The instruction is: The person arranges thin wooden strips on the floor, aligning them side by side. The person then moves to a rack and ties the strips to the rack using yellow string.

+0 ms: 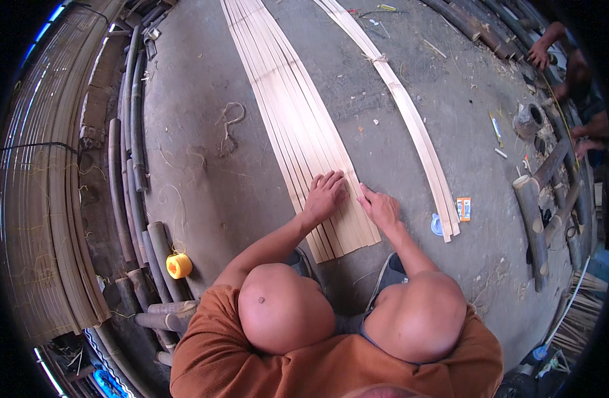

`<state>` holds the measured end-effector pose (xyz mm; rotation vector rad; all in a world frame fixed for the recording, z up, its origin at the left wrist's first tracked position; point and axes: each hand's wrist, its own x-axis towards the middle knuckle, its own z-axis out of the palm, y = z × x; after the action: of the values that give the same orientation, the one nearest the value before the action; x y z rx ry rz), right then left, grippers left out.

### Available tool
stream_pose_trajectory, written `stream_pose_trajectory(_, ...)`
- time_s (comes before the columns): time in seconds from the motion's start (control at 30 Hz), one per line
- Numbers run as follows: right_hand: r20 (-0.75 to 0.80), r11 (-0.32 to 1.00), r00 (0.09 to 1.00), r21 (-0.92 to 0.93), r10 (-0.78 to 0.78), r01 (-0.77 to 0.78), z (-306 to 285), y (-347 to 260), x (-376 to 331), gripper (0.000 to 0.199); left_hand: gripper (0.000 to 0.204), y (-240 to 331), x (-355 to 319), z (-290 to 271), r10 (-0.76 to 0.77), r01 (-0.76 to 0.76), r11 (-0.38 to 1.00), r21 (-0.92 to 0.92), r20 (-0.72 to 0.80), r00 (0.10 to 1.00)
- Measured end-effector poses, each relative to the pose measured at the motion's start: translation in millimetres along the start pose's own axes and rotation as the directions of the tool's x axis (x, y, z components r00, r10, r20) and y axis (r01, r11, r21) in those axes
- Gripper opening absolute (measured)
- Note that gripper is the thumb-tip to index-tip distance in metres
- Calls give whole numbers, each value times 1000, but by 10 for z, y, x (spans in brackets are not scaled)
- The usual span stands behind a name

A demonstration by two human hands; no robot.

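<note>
Head view: left hand (326,199), fingers spread loosely, rests on the pale strips (291,93), likely keeping them aligned; right hand (383,207) meets their edge, grip unclear.

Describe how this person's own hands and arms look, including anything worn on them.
The left hand and right hand are ungloved, with no watch or bracelet visible. The forearms are bare, below the plain rust-brown sleeves of a shirt.

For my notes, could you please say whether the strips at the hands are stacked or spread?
Spread: the pale strips lie side by side on the floor under the left hand.
</note>
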<state>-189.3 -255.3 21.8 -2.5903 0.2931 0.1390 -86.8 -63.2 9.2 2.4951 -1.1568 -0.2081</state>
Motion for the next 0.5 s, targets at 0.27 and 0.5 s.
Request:
stream_pose_trajectory(0.27,23,997,999,53,46,-48,-1,10,-44,43,40,-5,-126,108,151,-152,988,31,18,988)
stream_pose_trajectory(0.5,44,995,998,79,53,-56,48,-39,-72,44,58,28,-267,152,142,-148,985,89,72,987)
